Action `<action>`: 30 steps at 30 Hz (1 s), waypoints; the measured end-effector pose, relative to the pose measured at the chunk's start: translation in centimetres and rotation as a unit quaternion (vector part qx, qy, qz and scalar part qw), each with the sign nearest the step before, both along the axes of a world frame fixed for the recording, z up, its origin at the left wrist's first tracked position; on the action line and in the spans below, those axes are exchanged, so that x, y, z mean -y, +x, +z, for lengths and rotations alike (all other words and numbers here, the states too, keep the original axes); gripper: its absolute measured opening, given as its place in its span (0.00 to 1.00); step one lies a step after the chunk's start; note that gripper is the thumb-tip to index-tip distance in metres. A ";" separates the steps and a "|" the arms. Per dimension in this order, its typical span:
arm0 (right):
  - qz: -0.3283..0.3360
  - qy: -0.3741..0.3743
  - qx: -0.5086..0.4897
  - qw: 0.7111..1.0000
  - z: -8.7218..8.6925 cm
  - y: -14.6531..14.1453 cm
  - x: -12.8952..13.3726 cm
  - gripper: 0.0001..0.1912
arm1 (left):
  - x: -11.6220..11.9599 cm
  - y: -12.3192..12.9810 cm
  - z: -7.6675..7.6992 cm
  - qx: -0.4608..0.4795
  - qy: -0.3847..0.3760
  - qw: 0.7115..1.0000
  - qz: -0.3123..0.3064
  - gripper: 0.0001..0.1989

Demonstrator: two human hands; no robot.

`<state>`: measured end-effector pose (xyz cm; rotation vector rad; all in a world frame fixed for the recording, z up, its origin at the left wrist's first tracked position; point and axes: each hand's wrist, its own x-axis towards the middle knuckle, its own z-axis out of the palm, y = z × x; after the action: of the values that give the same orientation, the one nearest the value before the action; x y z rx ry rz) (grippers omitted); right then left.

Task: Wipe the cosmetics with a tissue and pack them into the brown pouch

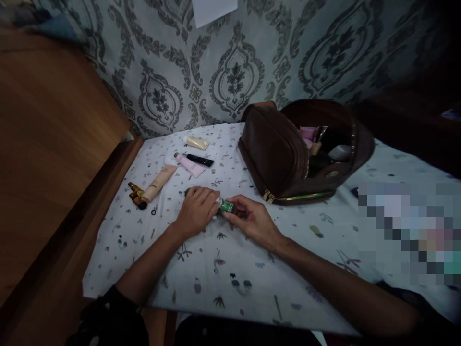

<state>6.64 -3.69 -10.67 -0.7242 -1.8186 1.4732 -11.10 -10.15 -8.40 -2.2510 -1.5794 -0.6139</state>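
Note:
My right hand (pixel 254 218) pinches a small shiny green item (pixel 227 206) between thumb and fingers, over the middle of the patterned cloth (pixel 219 274). Close beside it on the left, my left hand (pixel 198 209) is closed with its back up, its fingers round something mostly hidden. A bit of white shows at its fingertips, against the green item, and a dark green end (pixel 187 192) peeks out past its knuckles. Beyond my left hand lie a pink tube (pixel 190 165), a black tube (pixel 200 160) and a cream tube (pixel 197 142).
An open brown bag (pixel 275 144) with pink and dark items stands at the back right. A beige tube (pixel 159 183) and small amber bottles (pixel 137 196) lie at the left. A wooden panel (pixel 57 129) borders the left side; patterned wallpaper (pixel 236 77) rises behind. The far right is pixelated.

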 end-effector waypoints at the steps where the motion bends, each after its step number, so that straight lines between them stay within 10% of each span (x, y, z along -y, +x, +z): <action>1: 0.002 -0.009 0.004 1.000 0.0 0.0 0.0 0.13 | -0.1 -0.6 0.0 0.019 -0.015 1.000 0.016 0.15; 12: 0.003 -0.081 -0.031 0.996 0.6 0.4 -0.6 0.19 | -0.3 -4.9 -0.3 0.266 -0.119 0.941 0.175 0.17; 22: 0.028 -0.128 -0.073 0.989 0.4 0.0 -1.1 0.21 | 0.4 -4.7 -0.3 0.196 -0.035 0.949 0.246 0.15; 30: 0.013 -0.070 -0.051 0.996 0.2 0.0 -0.5 0.15 | -0.2 0.9 1.0 0.003 0.053 0.998 0.017 0.09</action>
<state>6.65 -3.19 -10.43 -0.6815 -1.6669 1.6376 -10.18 -9.96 -7.40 -2.1433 -1.5459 -0.6800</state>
